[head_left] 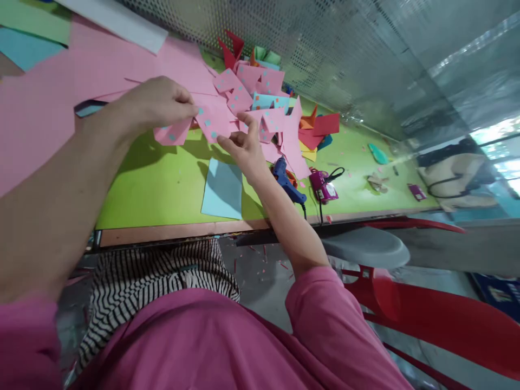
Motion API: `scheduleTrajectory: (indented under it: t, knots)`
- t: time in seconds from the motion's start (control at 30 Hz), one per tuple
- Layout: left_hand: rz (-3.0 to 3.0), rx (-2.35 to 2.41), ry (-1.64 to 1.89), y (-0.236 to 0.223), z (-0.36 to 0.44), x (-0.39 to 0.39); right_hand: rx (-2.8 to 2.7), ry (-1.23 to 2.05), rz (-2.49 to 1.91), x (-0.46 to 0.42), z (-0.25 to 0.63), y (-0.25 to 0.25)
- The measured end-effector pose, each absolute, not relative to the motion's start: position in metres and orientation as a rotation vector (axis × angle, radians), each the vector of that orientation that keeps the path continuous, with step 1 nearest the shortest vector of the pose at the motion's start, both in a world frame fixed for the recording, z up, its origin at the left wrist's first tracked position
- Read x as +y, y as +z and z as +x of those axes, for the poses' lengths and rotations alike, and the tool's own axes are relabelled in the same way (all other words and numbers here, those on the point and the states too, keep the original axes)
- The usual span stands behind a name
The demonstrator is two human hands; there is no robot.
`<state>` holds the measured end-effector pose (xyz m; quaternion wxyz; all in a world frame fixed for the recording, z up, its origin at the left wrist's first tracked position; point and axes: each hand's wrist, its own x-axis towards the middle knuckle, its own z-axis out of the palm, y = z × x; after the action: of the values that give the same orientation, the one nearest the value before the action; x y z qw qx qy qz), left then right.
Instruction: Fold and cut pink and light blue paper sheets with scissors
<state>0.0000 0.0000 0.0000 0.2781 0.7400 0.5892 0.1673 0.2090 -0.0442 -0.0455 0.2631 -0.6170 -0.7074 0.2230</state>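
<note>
The left hand (168,103) held the creased pink paper (211,123), smooth and dotted with small blue squares, its fingers pinched together on the upper edge. The thumb of the right hand (247,149) touched the lower right corner, the fingers parted and the index stretched out. That paper hung over the lime-green counter (150,187), which had a wood-toned edge. At six o'clock from it lay one flat, four-sided pale blue sheet (222,189); at four o'clock, one blue plastic glue gun (288,181) and, beyond, one glossy purple box (323,187), with a second, smaller purple box (417,192) well apart at three o'clock. Angular folded pink pieces (272,80) overlapped between one and three o'clock, too tangled for me to count, beside one blue strip (270,102) with orange squares. Broad pink sheets (134,65) spread toward ten o'clock, and a perforated metallic panel (227,21) ran behind at twelve.
</note>
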Motion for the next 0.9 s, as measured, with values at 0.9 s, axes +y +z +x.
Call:
scheduleTrajectory:
  t: [0.9]
  knots:
    - [2.104, 1.516, 0.391, -0.009, 0.006, 0.003, -1.759, 0.968, -1.363, -0.029, 0.225, -0.079]
